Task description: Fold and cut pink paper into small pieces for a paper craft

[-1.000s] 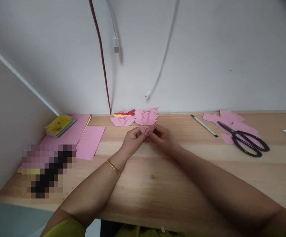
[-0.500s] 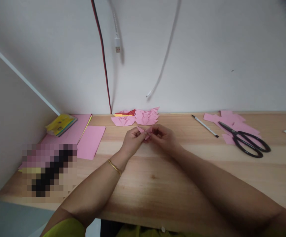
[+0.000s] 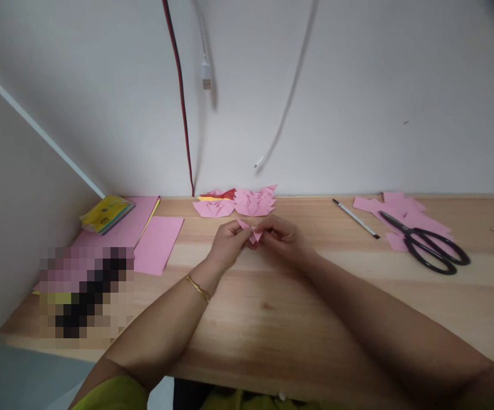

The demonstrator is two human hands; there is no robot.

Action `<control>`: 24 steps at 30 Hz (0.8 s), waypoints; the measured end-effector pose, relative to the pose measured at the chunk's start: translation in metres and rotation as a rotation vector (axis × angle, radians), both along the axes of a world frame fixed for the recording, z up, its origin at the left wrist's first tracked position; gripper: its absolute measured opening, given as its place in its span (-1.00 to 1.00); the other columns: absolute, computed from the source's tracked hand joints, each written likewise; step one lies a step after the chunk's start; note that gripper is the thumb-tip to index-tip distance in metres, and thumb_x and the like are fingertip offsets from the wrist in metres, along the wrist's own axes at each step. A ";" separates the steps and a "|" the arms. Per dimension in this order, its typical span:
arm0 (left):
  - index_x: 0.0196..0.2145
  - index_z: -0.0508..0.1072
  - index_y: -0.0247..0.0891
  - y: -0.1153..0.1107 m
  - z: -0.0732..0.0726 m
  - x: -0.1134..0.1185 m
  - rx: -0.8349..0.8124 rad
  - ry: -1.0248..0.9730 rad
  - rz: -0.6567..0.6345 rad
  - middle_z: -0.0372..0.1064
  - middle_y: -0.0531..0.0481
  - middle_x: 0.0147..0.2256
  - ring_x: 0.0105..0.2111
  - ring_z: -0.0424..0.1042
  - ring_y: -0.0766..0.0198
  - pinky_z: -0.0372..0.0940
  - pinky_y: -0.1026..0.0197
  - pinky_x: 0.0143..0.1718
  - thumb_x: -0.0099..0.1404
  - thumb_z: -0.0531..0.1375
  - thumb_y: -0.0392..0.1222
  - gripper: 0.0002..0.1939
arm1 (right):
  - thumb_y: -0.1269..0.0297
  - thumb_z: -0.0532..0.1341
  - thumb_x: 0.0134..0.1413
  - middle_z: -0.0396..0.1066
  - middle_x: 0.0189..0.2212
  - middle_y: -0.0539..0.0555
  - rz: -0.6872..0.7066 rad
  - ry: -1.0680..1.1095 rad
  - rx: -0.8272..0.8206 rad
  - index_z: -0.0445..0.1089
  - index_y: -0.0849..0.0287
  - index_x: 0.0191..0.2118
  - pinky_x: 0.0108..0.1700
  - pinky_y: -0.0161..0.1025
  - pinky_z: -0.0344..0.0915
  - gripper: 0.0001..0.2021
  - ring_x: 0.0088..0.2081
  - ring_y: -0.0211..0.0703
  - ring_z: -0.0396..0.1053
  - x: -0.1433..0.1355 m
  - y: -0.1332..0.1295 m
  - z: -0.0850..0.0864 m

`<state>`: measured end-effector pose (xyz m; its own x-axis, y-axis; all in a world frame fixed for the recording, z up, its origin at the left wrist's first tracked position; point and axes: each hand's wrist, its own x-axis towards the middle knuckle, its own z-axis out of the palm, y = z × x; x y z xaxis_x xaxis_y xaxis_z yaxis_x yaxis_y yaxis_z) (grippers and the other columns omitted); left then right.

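Observation:
Between my two hands is a small folded piece of pink paper (image 3: 256,233), its pointed flaps showing above the fingers. My left hand (image 3: 229,242) pinches its left side with thumb and fingers. On the other side my right hand (image 3: 283,236) grips it, fingers curled in. The paper's lower part is hidden by the fingertips. Just beyond my hands, several folded pink paper pieces (image 3: 254,202) stand in a cluster by the wall, with a red and yellow piece (image 3: 219,197) among those at the left.
Black-handled scissors (image 3: 426,242) lie over pink paper cutouts (image 3: 418,213) on the right, beside a pen (image 3: 355,218). Pink sheets (image 3: 158,245) and a yellow packet (image 3: 106,213) sit at the left, near a pixelated dark object (image 3: 91,296). Cables (image 3: 181,85) hang down the wall.
A pink flap at the front of the folded paper now points down between my thumbs, more exposed than before. Both hands keep nearly the same place; the view shifts slightly.

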<state>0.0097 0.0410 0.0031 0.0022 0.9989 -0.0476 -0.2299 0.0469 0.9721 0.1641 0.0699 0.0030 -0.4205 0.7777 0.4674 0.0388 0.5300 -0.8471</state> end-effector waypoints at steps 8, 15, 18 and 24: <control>-0.54 0.45 -0.38 0.001 0.001 -0.002 -0.064 -0.044 -0.014 0.41 -0.04 -0.59 -0.60 0.39 0.29 0.31 0.24 -0.56 0.07 0.26 -0.09 -0.75 | 0.40 0.15 0.04 0.44 -0.41 0.09 -0.030 -0.073 0.155 0.45 0.10 -0.33 -0.29 -0.22 0.33 -0.86 -0.33 -0.18 0.39 0.002 0.003 -0.004; -0.58 0.45 -0.38 0.001 0.002 -0.001 -0.031 -0.005 -0.001 0.40 -0.04 -0.60 -0.60 0.38 0.30 0.31 0.26 -0.56 0.04 0.30 -0.10 -0.74 | 0.46 0.16 0.01 0.41 -0.35 0.11 -0.022 -0.083 0.188 0.48 0.11 -0.29 -0.28 -0.23 0.33 -0.81 -0.32 -0.18 0.39 0.004 0.006 -0.010; -0.60 0.44 -0.37 0.001 0.003 -0.001 -0.020 0.029 -0.007 0.39 -0.03 -0.60 -0.59 0.37 0.31 0.31 0.27 -0.54 0.04 0.30 -0.08 -0.72 | 0.45 0.15 0.02 0.40 -0.35 0.10 -0.011 -0.094 0.185 0.48 0.10 -0.28 -0.28 -0.23 0.33 -0.81 -0.31 -0.19 0.39 0.005 0.006 -0.010; -0.62 0.42 -0.35 0.002 0.001 -0.002 -0.013 0.043 0.005 0.38 0.00 -0.60 -0.58 0.36 0.34 0.29 0.28 -0.52 0.05 0.29 -0.05 -0.70 | 0.38 0.16 0.05 0.35 -0.35 0.10 0.039 -0.090 0.162 0.49 0.10 -0.33 -0.27 -0.22 0.33 -0.84 -0.31 -0.19 0.36 0.004 0.005 -0.007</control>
<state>0.0082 0.0433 0.0044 -0.0047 0.9981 -0.0608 -0.1881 0.0589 0.9804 0.1678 0.0752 -0.0037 -0.4949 0.6774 0.5443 0.0875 0.6620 -0.7444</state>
